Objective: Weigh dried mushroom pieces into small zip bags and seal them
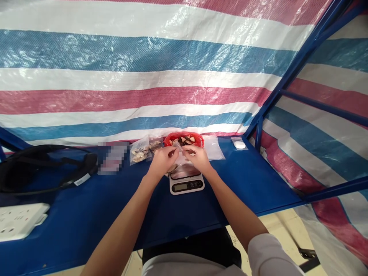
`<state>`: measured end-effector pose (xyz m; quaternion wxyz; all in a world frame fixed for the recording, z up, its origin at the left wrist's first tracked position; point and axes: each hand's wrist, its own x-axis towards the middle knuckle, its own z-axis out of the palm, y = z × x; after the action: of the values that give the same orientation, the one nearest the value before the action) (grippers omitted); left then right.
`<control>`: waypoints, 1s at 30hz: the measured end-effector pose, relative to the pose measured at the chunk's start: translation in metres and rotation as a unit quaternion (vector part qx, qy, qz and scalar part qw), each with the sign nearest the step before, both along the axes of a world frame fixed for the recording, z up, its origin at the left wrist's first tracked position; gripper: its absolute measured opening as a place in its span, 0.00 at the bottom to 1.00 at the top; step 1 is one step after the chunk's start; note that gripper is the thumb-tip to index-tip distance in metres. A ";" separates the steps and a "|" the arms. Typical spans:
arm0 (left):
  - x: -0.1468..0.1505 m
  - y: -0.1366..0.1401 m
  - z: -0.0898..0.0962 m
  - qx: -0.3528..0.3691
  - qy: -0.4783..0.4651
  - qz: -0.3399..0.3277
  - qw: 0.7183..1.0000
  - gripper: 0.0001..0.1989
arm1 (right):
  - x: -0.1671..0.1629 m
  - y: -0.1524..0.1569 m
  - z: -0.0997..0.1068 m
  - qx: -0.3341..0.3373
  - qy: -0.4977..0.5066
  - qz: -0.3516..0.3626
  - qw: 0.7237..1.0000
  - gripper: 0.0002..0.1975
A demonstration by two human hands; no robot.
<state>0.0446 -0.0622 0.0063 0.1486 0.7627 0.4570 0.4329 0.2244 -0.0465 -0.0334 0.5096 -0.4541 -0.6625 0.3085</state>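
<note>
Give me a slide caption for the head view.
Left hand and right hand pinch a clear plastic bag over a white digital scale, a red container just beyond.

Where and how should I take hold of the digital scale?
I'd grip the digital scale by both edges of its white front end, coming from your side: that end faces you uncovered, while the clear bag, left hand and right hand obscure the far end.

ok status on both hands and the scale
Left hand and right hand pinching clear plastic bag over scale. Display unreadable. Red container of pieces close behind.
</note>
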 end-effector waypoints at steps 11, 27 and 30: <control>-0.002 0.035 -0.005 -0.280 -0.232 -0.066 0.929 0.19 | 0.004 0.011 0.016 0.063 -0.109 0.063 0.990 0.10; -0.005 0.054 -0.008 -0.248 -0.210 -0.111 0.939 0.21 | 0.012 0.053 0.041 -0.105 -0.069 0.210 0.970 0.16; -0.004 0.054 -0.010 -0.255 -0.201 -0.099 0.941 0.22 | 0.012 0.053 0.040 -0.120 -0.075 0.205 0.968 0.14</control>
<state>0.0401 -0.0080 -0.0032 0.4691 0.6379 0.4349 0.4290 0.2364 0.0068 0.0066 0.3258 -0.3885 -0.7359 0.4487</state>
